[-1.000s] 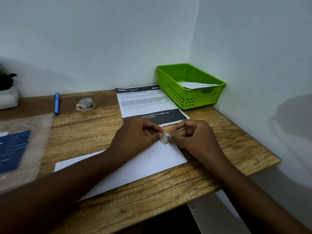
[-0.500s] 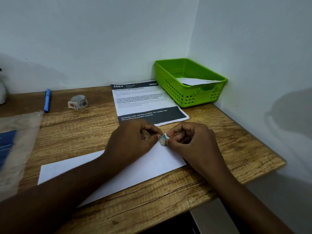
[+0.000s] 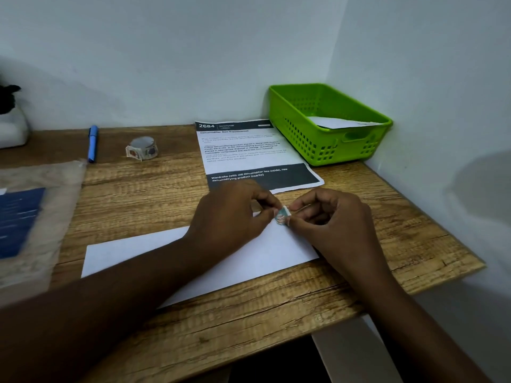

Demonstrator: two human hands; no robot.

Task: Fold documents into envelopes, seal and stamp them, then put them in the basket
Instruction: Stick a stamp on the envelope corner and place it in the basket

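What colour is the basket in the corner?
Bright green basket, clearest in the head view.

Wood-grain desk (image 3: 143,205) w/ pale walls (image 3: 166,51) meeting in rt corner, dim light.

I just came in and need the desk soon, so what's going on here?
A person is stamping mail. Both the left hand and the right hand pinch a small stamp over the corner of a white envelope on the wooden desk. The green basket already holds one envelope. A printed document waits behind.
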